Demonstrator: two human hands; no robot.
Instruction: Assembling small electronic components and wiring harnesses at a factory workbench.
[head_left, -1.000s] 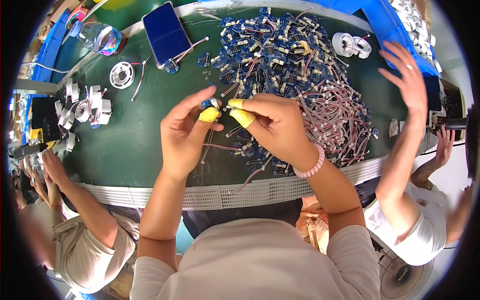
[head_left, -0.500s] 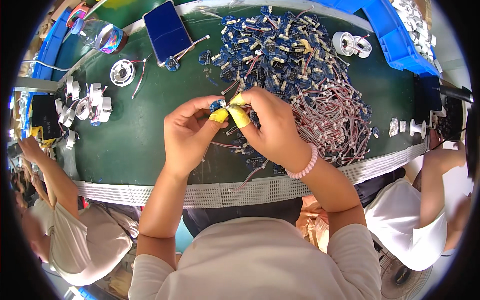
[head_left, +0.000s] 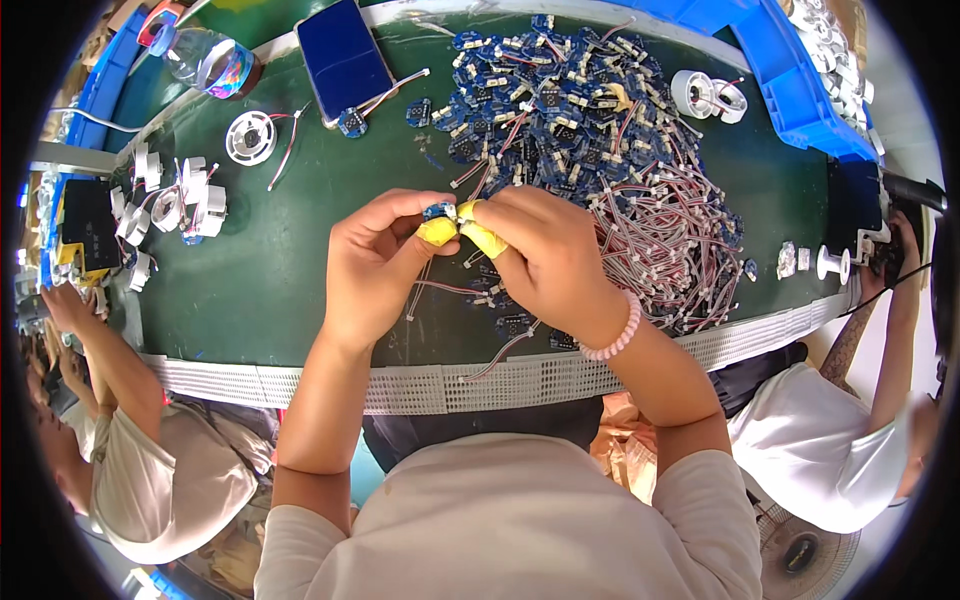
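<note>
My left hand (head_left: 372, 260) pinches a small round blue circuit board (head_left: 436, 211) between thumb and fingers, over the middle of the green table. Against the board's right edge, my right hand (head_left: 555, 250) is closed on a small whitish cable connector (head_left: 460, 219), mostly covered by the fingertips. Yellow tape wraps fingertips of both hands. Below them hangs a thin cable (head_left: 415, 292); where it ends is hidden. A heap of blue circuit boards (head_left: 560, 105) lies beyond my right hand, with a tangle of red-and-white cables (head_left: 660, 245) to its right.
White round housings (head_left: 210, 212) sit at the left, and another (head_left: 250, 138) lies nearer. A dark tablet-like slab (head_left: 345, 60), a bottle (head_left: 210, 65) and blue bins (head_left: 790, 80) line the far side. A perforated white strip (head_left: 420, 390) edges the table. Co-workers sit on both sides.
Both hands stay together at the board, with the right fingers shifted slightly. The view has moved a little. The co-worker at the right has reached an arm forward.
</note>
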